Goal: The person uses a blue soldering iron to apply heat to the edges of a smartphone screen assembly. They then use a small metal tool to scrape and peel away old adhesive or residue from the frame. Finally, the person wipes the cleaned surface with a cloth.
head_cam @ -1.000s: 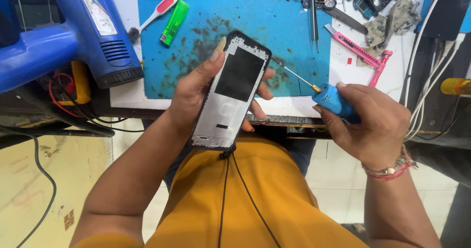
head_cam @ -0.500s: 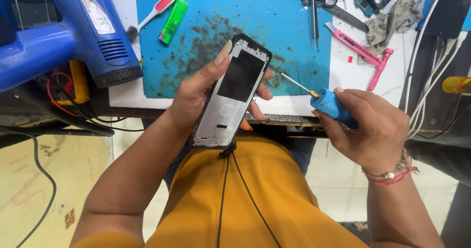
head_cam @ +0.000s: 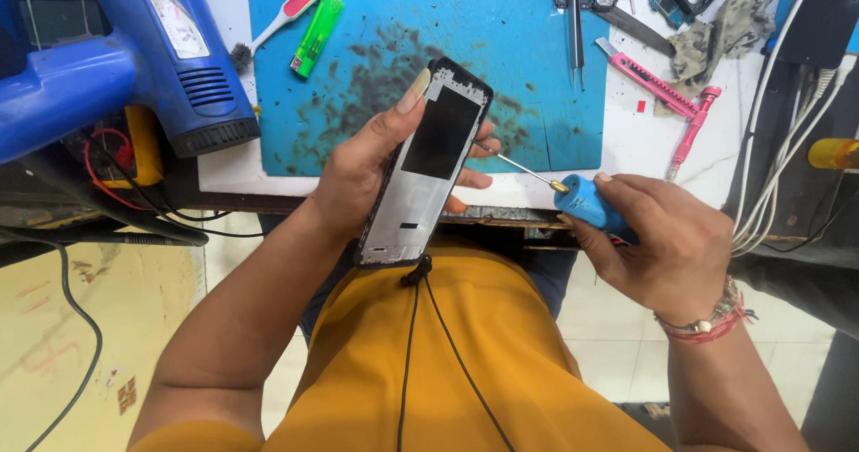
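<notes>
Gripping the phone frame (head_cam: 424, 170) above the lap, the left hand (head_cam: 367, 161) wraps its back; the right hand (head_cam: 667, 242) clutches a blue screwdriver (head_cam: 586, 203), tip beside the frame's edge.

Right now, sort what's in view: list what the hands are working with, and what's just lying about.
In use:
- phone frame, gripped in the left hand
- blue-handled screwdriver, held in the right hand, tip at the frame's edge

Lying about:
- blue heat gun
- green lighter
- tweezers
- pink utility knife
- grey rag
- brush
</notes>
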